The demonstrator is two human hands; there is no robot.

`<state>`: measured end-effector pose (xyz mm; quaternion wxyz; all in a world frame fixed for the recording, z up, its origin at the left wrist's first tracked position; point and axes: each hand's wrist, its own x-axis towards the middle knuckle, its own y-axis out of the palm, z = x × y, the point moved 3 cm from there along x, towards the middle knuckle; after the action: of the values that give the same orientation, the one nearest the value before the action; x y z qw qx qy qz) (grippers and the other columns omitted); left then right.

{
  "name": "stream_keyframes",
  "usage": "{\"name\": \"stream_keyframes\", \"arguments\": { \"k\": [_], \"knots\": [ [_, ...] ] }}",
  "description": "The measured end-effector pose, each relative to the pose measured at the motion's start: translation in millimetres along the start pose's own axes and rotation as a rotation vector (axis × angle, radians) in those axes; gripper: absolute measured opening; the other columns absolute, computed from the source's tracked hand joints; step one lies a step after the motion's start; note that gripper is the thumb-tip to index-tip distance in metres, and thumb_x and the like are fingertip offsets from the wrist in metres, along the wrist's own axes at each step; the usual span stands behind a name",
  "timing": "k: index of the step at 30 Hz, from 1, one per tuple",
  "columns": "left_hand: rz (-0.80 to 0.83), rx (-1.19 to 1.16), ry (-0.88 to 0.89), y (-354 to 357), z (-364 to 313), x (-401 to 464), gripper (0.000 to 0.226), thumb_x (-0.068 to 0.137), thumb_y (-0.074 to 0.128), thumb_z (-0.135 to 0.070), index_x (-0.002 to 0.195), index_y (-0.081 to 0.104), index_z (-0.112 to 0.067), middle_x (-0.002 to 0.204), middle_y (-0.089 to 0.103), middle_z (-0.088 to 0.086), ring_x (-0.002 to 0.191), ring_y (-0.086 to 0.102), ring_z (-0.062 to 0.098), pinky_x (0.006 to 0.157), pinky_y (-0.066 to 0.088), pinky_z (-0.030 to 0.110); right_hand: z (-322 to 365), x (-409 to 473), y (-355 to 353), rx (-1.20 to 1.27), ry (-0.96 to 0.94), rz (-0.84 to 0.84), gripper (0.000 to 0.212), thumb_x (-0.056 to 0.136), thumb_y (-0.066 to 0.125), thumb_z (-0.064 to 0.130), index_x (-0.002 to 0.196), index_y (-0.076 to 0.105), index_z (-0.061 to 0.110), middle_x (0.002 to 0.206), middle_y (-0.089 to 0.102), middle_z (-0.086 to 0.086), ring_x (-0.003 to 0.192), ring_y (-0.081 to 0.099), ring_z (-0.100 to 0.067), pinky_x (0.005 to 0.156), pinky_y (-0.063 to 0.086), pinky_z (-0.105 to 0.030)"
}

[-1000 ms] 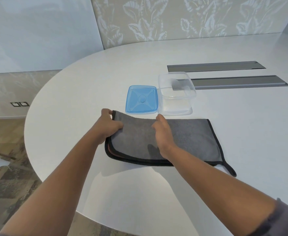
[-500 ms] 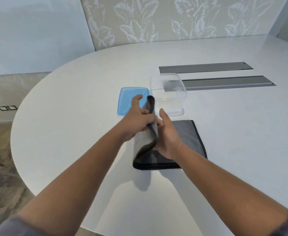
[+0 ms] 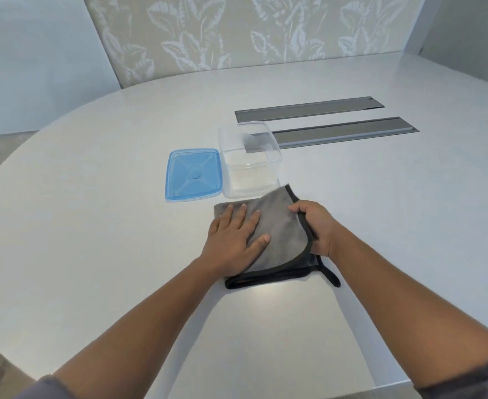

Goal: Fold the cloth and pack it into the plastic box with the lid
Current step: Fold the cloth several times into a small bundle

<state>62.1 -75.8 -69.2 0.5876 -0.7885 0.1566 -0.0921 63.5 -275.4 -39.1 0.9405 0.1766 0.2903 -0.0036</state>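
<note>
A grey cloth with black edging lies folded into a small square on the white table, just in front of the clear plastic box. The box stands uncovered and nothing is in it. Its blue lid lies flat to the left of the box. My left hand presses flat on the cloth's left half, fingers spread. My right hand grips the cloth's right black-edged border, which is lifted slightly. A black loop sticks out at the cloth's near right corner.
Two long grey metal slots are set into the tabletop behind and right of the box. The table's curved edge runs along the left and near side. A patterned wall panel stands behind the table.
The left half of the cloth was lifted and folded over to the right. It now lies as a smaller square, my left hand flat on it and my right hand at its right edge.
</note>
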Motion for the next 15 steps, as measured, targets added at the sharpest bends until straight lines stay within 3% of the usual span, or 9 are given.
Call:
{"name": "stream_keyframes", "arguments": {
  "k": [5, 8, 12, 15],
  "knots": [
    [0.025, 0.085, 0.012, 1, 1, 0, 0.093, 0.081, 0.005, -0.094, 0.161, 0.003, -0.048, 0.174, -0.003, -0.005, 0.159, -0.012, 0.024, 0.125, -0.005, 0.045, 3, 4, -7, -0.113, -0.010, -0.100, 0.028, 0.084, 0.049, 0.011, 0.100, 0.070, 0.000, 0.085, 0.075, -0.020, 0.069, 0.073, -0.034, 0.059, 0.061, -0.042],
    [0.049, 0.104, 0.017, 0, 0, -2, 0.100, 0.074, 0.009, -0.100, 0.160, 0.000, -0.051, 0.174, -0.006, -0.004, 0.159, -0.013, 0.026, 0.125, -0.006, 0.046, 11, 4, -5, -0.325, -0.054, -0.127, 0.029, 0.079, 0.051, 0.003, 0.103, 0.067, 0.005, 0.101, 0.072, -0.021, 0.083, 0.070, -0.035, 0.070, 0.061, -0.043],
    [0.094, 0.107, 0.025, -5, -2, 1, 0.104, 0.070, 0.010, -0.104, 0.159, -0.003, -0.053, 0.174, -0.009, -0.004, 0.158, -0.014, 0.030, 0.125, -0.007, 0.049, 19, 3, -9, -0.421, -0.094, -0.139, 0.045, 0.078, 0.046, -0.004, 0.115, 0.063, 0.014, 0.111, 0.067, -0.016, 0.089, 0.066, -0.031, 0.067, 0.058, -0.036],
    [0.075, 0.071, 0.026, -11, -6, 4, 0.096, 0.077, 0.007, -0.098, 0.159, 0.018, -0.049, 0.174, 0.000, -0.008, 0.159, -0.008, 0.030, 0.125, -0.004, 0.051, 15, 3, -15, -0.432, -0.078, -0.156, 0.052, 0.078, 0.047, 0.000, 0.127, 0.057, 0.014, 0.114, 0.065, -0.013, 0.092, 0.065, -0.031, 0.076, 0.052, -0.042]
  ]
}}
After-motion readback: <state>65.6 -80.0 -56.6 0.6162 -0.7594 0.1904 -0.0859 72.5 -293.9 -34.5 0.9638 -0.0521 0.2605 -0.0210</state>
